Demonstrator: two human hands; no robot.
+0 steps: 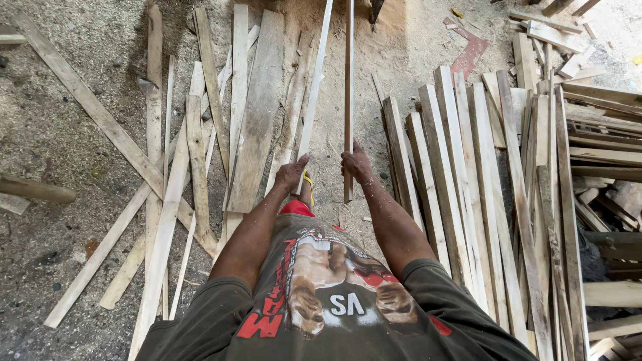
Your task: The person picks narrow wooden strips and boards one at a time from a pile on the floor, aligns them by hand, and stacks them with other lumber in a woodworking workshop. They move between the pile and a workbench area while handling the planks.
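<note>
I'm looking straight down over a dark printed shirt at my two bare hands, both out in front over a sawdust-covered floor. My left hand has its grip pinched around the near end of a pale thin strip, which runs up and away, tilted slightly to the right, to the top edge of view. My right hand has its grip closed around a darker thin strip a little above its lower end; that strip stands nearly straight up the frame, and its bottom tip pokes out below the hand. The two strips lie just beside each other but apart, narrowing toward one another at the top. To my left, loose planks lie scattered at mixed angles on the floor. To my right, a tidy row of boards lies side by side, with a rougher heap of offcuts beyond it. A yellow sandal strap shows just under the left hand
</note>
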